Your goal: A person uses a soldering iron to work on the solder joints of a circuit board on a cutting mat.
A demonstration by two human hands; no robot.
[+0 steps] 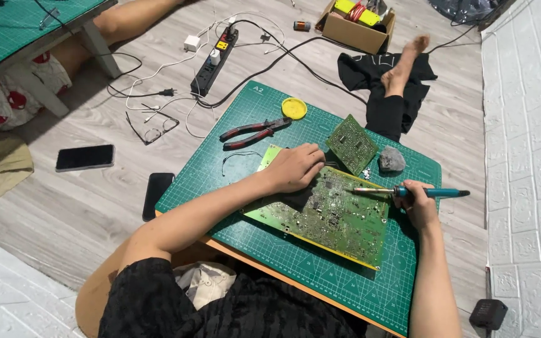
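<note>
Large green circuit board (330, 219) lying flat on the green cutting mat (270, 250) that covers the surface, near its middle. Left hand (295, 168) rests palm-down on the board's far left corner, fingers curled together. Right hand (417, 203), its grip closed on a blue-handled soldering iron (408, 191), holds the tip over the board's far right edge. Beyond lie a smaller circuit board (352, 144), red-handled pliers (253, 132) and a yellow lid (294, 108).
</note>
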